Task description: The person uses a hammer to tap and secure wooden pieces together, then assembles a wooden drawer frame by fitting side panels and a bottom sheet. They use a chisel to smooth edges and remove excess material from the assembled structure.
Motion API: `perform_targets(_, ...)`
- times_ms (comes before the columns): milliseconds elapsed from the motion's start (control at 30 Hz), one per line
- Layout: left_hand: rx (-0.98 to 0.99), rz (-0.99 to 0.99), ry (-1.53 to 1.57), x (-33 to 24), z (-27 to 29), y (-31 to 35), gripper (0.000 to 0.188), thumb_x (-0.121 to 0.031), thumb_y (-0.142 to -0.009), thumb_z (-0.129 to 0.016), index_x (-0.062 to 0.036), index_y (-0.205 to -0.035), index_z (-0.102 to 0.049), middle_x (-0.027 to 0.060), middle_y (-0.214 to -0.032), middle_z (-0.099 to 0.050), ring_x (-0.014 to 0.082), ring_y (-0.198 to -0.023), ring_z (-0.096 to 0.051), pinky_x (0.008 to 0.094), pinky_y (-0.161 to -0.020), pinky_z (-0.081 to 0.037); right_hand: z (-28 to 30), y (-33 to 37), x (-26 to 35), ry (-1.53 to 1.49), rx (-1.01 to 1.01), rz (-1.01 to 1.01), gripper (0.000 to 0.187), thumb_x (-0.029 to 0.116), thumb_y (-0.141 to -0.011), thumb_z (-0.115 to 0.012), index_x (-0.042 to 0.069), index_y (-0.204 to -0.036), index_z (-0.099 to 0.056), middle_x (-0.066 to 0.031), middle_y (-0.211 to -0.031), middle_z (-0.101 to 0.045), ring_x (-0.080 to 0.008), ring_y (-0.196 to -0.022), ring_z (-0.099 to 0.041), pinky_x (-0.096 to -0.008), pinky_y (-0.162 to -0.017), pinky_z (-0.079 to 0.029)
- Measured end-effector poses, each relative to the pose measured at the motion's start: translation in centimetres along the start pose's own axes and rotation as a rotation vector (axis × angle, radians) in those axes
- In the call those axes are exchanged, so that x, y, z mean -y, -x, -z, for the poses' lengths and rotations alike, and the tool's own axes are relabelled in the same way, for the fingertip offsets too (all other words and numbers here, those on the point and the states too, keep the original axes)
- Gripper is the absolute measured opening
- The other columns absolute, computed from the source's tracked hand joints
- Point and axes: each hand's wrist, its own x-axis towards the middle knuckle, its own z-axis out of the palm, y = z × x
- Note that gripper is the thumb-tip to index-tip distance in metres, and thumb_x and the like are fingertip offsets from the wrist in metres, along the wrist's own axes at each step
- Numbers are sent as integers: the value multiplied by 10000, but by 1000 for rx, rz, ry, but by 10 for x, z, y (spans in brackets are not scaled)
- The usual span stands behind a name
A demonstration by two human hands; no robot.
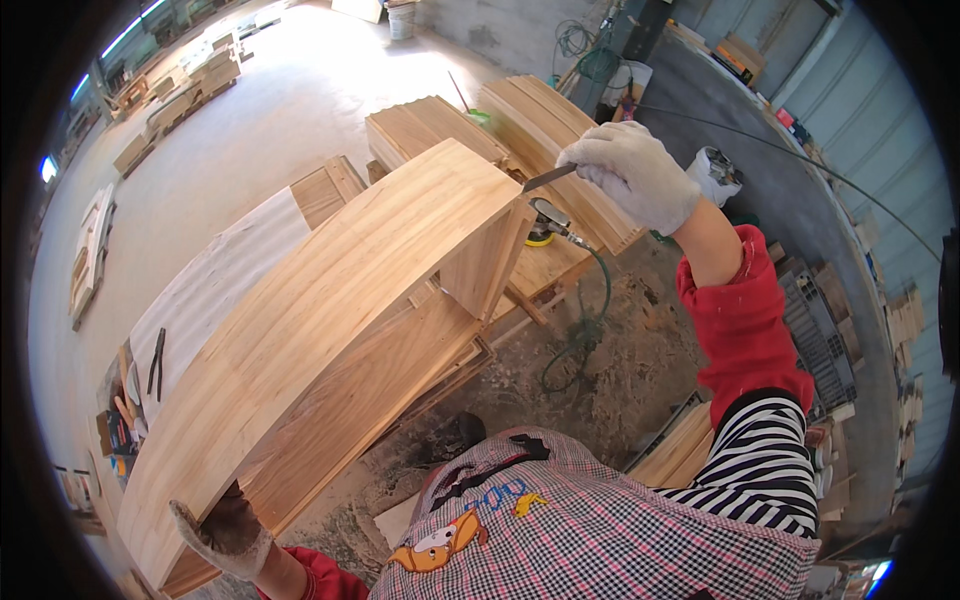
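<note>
A wooden cabinet carcass [330, 265] with a broad pale panel on top and an open side stretches from the lower left toward the upper middle. My left hand [228, 532], in a white glove with a dark palm, grips the near end of that panel, some fingers hidden beneath it. In my right hand [640, 172], also gloved, is a thin, flat, dark metal blade [550, 178], perhaps a file or scraper. Its tip meets the far right corner of the panel. Behind that corner rests a round sander [545, 222] with a yellow rim and a hose.
Stacked wooden panels [550, 120] stand beyond the cabinet. White sheeting [220, 295] lies along its left side, with a dark slender tool [157, 362] on it. A green hose [600, 330] trails onto the dusty floor. At right is a white bucket [715, 180] near a grey wall.
</note>
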Motion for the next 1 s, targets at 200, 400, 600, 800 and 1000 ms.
perform_targets(200, -13, -25, -41, 2, 1, -1, 543, -342, -967, -539, 22, -1365, -475, 225, -1375, -507, 337, -1177, -576, 460, -980, -499, -3, 3, -2, 7, -95, 73, 178, 37, -832, -614, 84, -987, -687, -93, -883, -652, -300, -863, -611, -397, -828, -457)
perform_targets(400, -43, -10, 10, 3, -4, -2, 559, -332, -957, -556, 44, -1362, -467, 230, -1364, -514, 338, -1167, -582, 461, -972, -506, 1, 13, 12, -89, 3, -83, 206, 40, -836, -625, 107, -1019, -691, -86, -884, -661, -291, -867, -626, -399, -826, -460)
perform_targets(600, -115, 39, 19, -2, -18, -2, 582, -327, -940, -576, 60, -1359, -459, 236, -1349, -523, 337, -1165, -585, 464, -963, -517, 7, 7, 22, 180, -114, 58, 141, 96, -876, -618, 130, -993, -689, -51, -868, -679, -248, -865, -647, -384, -822, -462)
perform_targets(800, 121, 54, 130, 2, 3, -10, 569, -310, -989, -502, 51, -1413, -386, 267, -1396, -471, 352, -1239, -541, 470, -1063, -456, 16, 11, 26, 34, 5, -25, 143, 132, -888, -625, 76, -996, -699, -98, -835, -687, -285, -780, -653, -372, -732, -498)
perform_targets(1000, 322, -139, 88, 10, 3, -5, 491, -256, -1011, -466, -19, -1434, -391, 282, -1464, -373, 420, -1285, -475, 540, -1066, -434, 29, 21, 67, -289, 65, -363, 189, 77, -875, -619, -26, -1023, -678, -104, -767, -636, -175, -693, -580, -297, -642, -475)
